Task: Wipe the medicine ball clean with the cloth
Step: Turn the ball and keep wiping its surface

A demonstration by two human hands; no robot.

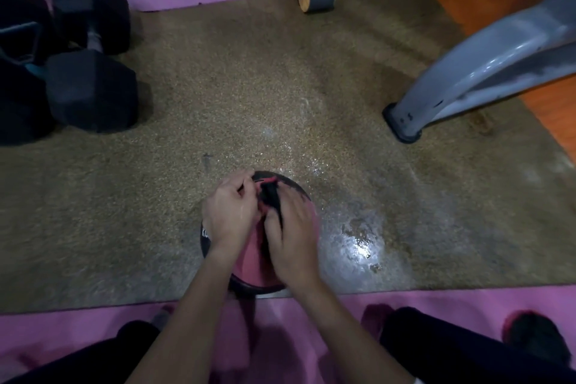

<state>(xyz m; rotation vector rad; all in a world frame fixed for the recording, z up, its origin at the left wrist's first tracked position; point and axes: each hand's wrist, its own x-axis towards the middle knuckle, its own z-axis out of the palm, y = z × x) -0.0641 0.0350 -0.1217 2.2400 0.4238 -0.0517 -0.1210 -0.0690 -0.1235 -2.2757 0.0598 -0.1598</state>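
— Hands, what were they doing?
— Left hand (pixel 229 212) and right hand (pixel 291 227) both pinched the cloth (pixel 269 196), bunched atop the medicine ball (pixel 249 259) beneath them. Spreading it flat first would probably have wiped better.

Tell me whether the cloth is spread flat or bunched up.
Bunched up. The dark cloth is gathered in a wad between the left hand and right hand atop the medicine ball.
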